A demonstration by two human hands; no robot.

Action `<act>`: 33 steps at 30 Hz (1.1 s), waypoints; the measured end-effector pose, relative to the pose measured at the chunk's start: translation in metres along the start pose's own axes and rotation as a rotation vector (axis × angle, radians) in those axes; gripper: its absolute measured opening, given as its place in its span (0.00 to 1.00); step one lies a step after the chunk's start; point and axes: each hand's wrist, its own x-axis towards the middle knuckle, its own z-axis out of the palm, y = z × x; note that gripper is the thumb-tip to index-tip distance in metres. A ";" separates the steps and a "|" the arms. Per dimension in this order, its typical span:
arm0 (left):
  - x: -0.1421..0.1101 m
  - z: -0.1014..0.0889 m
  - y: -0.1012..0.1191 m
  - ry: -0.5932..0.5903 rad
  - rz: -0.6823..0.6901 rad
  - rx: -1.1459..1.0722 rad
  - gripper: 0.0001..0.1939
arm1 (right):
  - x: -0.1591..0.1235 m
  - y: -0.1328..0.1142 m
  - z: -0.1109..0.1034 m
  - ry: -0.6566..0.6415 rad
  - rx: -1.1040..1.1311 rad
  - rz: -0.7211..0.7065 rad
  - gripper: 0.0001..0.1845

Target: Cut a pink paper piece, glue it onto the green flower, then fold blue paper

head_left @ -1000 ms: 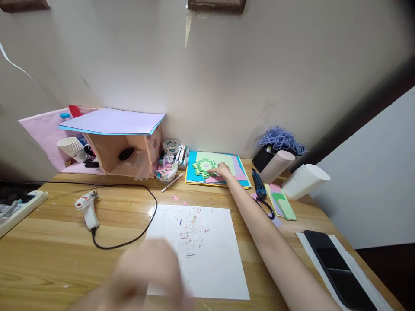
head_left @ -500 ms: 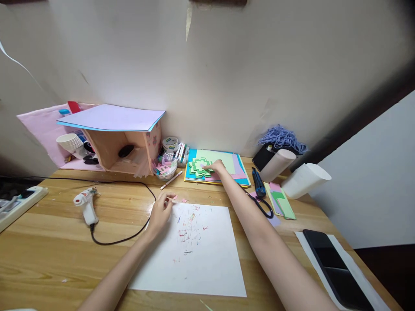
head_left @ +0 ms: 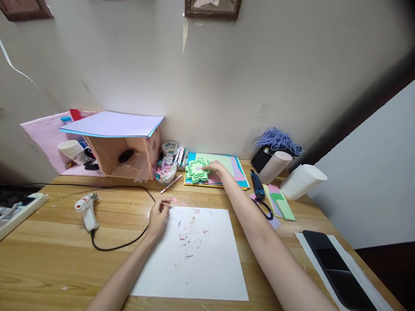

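My right hand (head_left: 218, 167) reaches to the back of the table and holds a layered green paper flower (head_left: 196, 171) by its right side, a finger near the small lilac centre. The flower is over a stack of coloured paper (head_left: 235, 172). Its underside is hidden, as are some of the fingertips. My left hand (head_left: 158, 214) rests at the upper left corner of a white sheet (head_left: 207, 259) marked with coloured smudges. Its fingers are loosely bent, with a gap between thumb and fingers, close to small pink paper scraps (head_left: 174, 200).
A white glue gun (head_left: 87, 211) with a black cord lies left. Behind it stands a pink cardboard box (head_left: 154, 149) beside a bowl of scraps (head_left: 166, 173) and markers (head_left: 181, 157). A blue cutter (head_left: 257, 185), scissors (head_left: 265, 209), paper rolls (head_left: 304, 181) and a phone (head_left: 337, 268) are on the right.
My left hand has gone from a blur near the front to the white sheet's upper left corner. The paper flower has shifted slightly left with my right hand and faces me more.
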 end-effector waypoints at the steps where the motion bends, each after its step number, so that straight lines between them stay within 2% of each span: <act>1: 0.000 0.000 0.000 -0.033 0.014 0.006 0.11 | -0.005 0.002 -0.004 -0.024 0.035 -0.027 0.22; 4: -0.002 -0.002 0.002 -0.116 0.066 0.075 0.10 | -0.022 0.016 -0.023 -0.096 0.125 -0.089 0.22; 8: -0.006 0.001 0.009 -0.181 0.210 0.273 0.10 | -0.053 0.053 -0.044 -0.220 0.195 -0.117 0.24; 9: -0.006 0.003 0.012 -0.200 0.250 0.320 0.10 | -0.060 0.063 -0.046 -0.276 0.213 -0.120 0.24; 10: -0.005 0.006 0.014 -0.221 0.278 0.358 0.10 | -0.067 0.073 -0.046 -0.407 0.254 -0.126 0.24; 13: -0.001 0.016 0.020 -0.271 0.285 0.439 0.10 | -0.082 0.094 -0.038 -0.544 0.280 -0.106 0.27; 15: 0.004 0.022 0.023 -0.271 0.246 0.490 0.09 | -0.086 0.103 -0.031 -0.580 0.295 -0.098 0.27; 18: 0.010 0.028 0.024 -0.251 0.200 0.520 0.06 | -0.087 0.110 -0.025 -0.560 0.268 -0.108 0.27; 20: 0.013 0.029 0.023 -0.250 0.193 0.509 0.05 | -0.087 0.113 -0.026 -0.480 0.188 -0.134 0.25; 23: 0.015 0.029 0.021 -0.261 0.191 0.480 0.05 | -0.093 0.111 -0.031 -0.220 0.008 -0.228 0.17; 26: 0.016 0.031 0.024 -0.271 0.171 0.417 0.08 | -0.108 0.098 -0.035 0.032 -0.118 -0.375 0.10; 28: 0.013 0.034 0.032 -0.305 0.066 0.231 0.11 | -0.121 0.086 -0.034 0.015 -0.092 -0.502 0.06; 30: 0.009 0.039 0.045 -0.380 -0.102 -0.036 0.14 | -0.134 0.076 -0.028 -0.080 -0.064 -0.626 0.06; 31: 0.006 0.042 0.052 -0.424 -0.156 -0.132 0.15 | -0.139 0.073 -0.024 -0.124 -0.045 -0.646 0.06; 33: 0.000 0.047 0.066 -0.480 -0.197 -0.257 0.15 | -0.147 0.069 -0.014 -0.198 0.022 -0.597 0.08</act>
